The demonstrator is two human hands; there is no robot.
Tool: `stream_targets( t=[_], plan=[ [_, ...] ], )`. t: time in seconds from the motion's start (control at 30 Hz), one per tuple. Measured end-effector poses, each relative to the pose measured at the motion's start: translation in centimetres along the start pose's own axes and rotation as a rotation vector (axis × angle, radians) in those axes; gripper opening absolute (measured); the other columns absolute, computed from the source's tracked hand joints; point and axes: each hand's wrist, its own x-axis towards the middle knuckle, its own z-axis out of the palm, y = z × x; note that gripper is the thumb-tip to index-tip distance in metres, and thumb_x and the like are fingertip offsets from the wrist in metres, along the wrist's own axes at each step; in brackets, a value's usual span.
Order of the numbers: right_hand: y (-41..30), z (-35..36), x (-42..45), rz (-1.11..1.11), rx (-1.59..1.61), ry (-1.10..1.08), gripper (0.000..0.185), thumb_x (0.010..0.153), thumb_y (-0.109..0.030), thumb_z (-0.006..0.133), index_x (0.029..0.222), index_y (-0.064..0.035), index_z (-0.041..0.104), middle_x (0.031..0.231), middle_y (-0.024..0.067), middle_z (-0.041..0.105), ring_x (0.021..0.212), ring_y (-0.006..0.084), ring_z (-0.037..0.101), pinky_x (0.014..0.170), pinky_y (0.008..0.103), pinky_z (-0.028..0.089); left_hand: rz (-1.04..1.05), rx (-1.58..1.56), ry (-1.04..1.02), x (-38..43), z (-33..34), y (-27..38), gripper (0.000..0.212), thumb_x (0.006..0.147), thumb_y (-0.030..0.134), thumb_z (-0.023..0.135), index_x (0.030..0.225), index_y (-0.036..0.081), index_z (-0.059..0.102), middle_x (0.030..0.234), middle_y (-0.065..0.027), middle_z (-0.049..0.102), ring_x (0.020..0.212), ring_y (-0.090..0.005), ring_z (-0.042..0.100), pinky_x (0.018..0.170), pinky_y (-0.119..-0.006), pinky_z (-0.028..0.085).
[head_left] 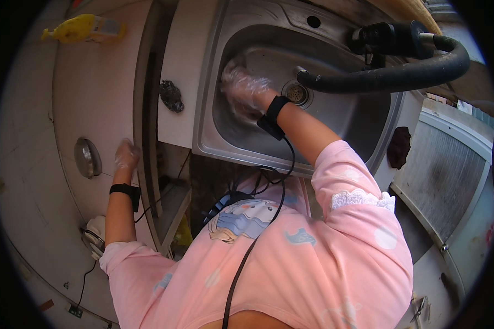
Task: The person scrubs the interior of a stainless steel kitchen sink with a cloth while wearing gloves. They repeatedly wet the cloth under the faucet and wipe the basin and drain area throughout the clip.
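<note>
My right hand (245, 88), in a clear plastic glove, is down in the stainless steel sink (333, 119), against its left side. Whether its fingers hold anything is hidden. The drain strainer (296, 93) lies just right of that wrist. My left hand (126, 155), also gloved in clear plastic, is at the edge of the pale counter (103, 82) on the left. Its fingers are too blurred to read. Beside it stands an oval metal dish (87, 158). A dark scouring pad (171, 96) lies on the white ledge (181, 53) between the counter and the sink.
A black faucet hose (378, 78) arches over the sink's right side. A yellow bottle (86, 28) lies at the counter's far end. A dark cloth (399, 148) rests right of the sink. Black cables (286, 172) hang from my wristbands. A small appliance (95, 234) sits near my left elbow.
</note>
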Motion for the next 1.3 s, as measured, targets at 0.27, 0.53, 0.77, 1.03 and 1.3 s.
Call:
stream_targets(
  t=[0.27,0.53,0.77,1.03,1.3],
  plan=[
    [1.1,4.5,-2.6,-0.237,-0.068,-0.213,0.035,0.086,-0.031,0.055,0.099,0.0008,0.062,0.097,0.0190,0.065,0.088,0.0353,0.062,0.081,0.0414,0.049,0.105,-0.011,0.041,0.7,1.1,-1.9,0.022,0.084,0.019,0.060,0.087,-0.002,0.054,0.091,-0.0292,0.058,0.090,-0.0465,0.056,0.079,-0.049,0.046],
    [0.8,-2.5,3.2,-0.223,-0.546,0.113,0.019,0.077,-0.013,0.058,0.091,-0.0039,0.068,0.098,0.0172,0.065,0.097,0.0326,0.060,0.085,0.0389,0.047,0.159,-0.058,0.129,0.4,1.9,-2.6,0.022,0.083,0.019,0.061,0.085,0.000,0.052,0.089,-0.0284,0.057,0.087,-0.0472,0.055,0.075,-0.051,0.045],
    [2.0,4.2,-1.2,-0.705,-0.792,0.205,0.017,0.070,-0.008,0.058,0.081,-0.0021,0.070,0.089,0.0161,0.066,0.088,0.0309,0.062,0.079,0.0383,0.049,0.159,-0.036,0.124,0.3,1.2,-1.5,0.019,0.081,0.016,0.059,0.083,-0.002,0.053,0.086,-0.0304,0.058,0.085,-0.0482,0.055,0.075,-0.051,0.045],
    [-1.0,4.2,-5.3,-0.313,-0.044,-0.180,0.022,0.077,-0.010,0.053,0.094,-0.0001,0.064,0.099,0.0223,0.063,0.094,0.0361,0.060,0.083,0.0415,0.047,0.101,-0.032,0.099,0.3,0.5,-1.1,0.019,0.084,0.018,0.058,0.087,-0.001,0.055,0.090,-0.0281,0.059,0.088,-0.0469,0.056,0.078,-0.049,0.046],
    [1.6,-2.8,0.2,-0.303,-0.181,0.443,0.032,0.075,-0.010,0.059,0.106,-0.0088,0.064,0.109,0.0172,0.062,0.109,0.0361,0.054,0.095,0.0432,0.043,0.099,-0.016,0.053,0.6,1.2,-2.0,0.019,0.084,0.017,0.060,0.088,0.000,0.054,0.092,-0.0267,0.060,0.092,-0.0462,0.056,0.080,-0.048,0.046]
  ],
)
